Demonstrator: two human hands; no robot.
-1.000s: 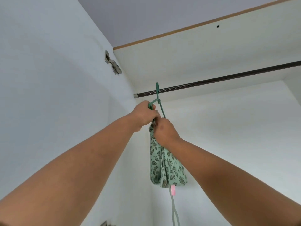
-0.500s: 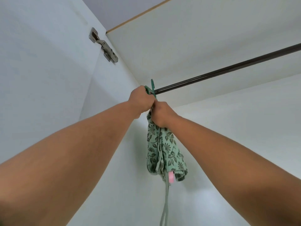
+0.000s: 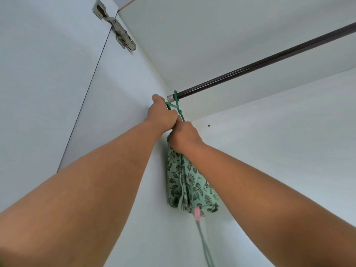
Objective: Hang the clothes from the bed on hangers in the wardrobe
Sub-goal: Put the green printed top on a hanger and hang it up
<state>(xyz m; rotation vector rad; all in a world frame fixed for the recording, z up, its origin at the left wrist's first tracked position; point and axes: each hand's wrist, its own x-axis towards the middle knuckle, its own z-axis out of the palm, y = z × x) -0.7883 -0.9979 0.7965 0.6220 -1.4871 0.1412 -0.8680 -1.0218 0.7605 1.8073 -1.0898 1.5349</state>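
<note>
A green plastic hanger (image 3: 176, 108) has its hook over the dark wardrobe rail (image 3: 269, 62), right at the rail's left end by the side wall. A green garment with a dark leaf print (image 3: 187, 182) hangs bunched from the hanger, with a pink tag and a pale strap dangling below it. My left hand (image 3: 162, 115) grips the hanger's left shoulder. My right hand (image 3: 185, 136) grips the top of the garment together with the hanger, just under the left hand. Both arms reach up from the bottom of the view.
The white wardrobe side wall (image 3: 123, 105) lies just left of the hanger. A metal door hinge (image 3: 115, 27) sits at the upper left. The white top panel (image 3: 212, 35) is above the rail, and the rail runs bare toward the upper right.
Both hands and the hanger have moved left along the rail toward the side wall. The hook now sits at the rail's end fitting. The view has tilted upward.
</note>
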